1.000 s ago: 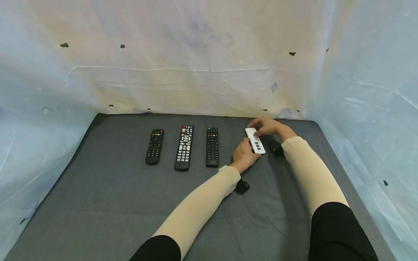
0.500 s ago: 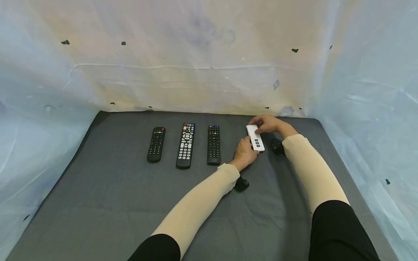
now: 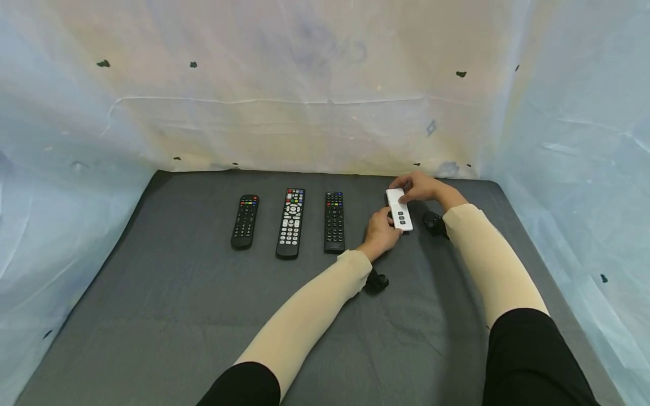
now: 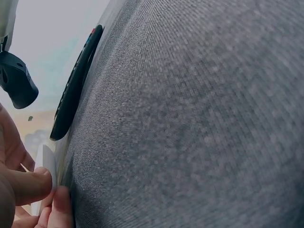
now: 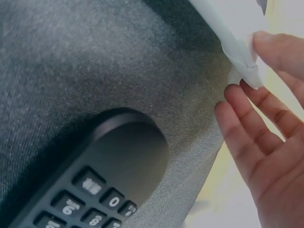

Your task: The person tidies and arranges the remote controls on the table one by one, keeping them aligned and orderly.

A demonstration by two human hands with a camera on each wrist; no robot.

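Note:
A slim white remote [image 3: 399, 210] with a few dark buttons sits at the right of the grey mat [image 3: 203, 316], held between both hands. My left hand [image 3: 382, 230] pinches its near end; in the left wrist view a thumb and fingertip press on the white remote's edge [image 4: 49, 164]. My right hand [image 3: 417, 188] holds the far end, with the thumb on the white remote's corner [image 5: 237, 52] and the fingers [image 5: 247, 137] spread below it. The remote's underside is hidden.
Three black remotes lie side by side to the left: a short one [image 3: 245, 221], a long one [image 3: 290, 223] and a third [image 3: 334, 221]. Another black remote's keypad end [image 5: 95, 190] shows close under the right wrist. Pale sheeting walls [image 3: 325, 113] enclose the mat.
Both hands stay on the white remote, which has hardly moved. The head view has shifted slightly.

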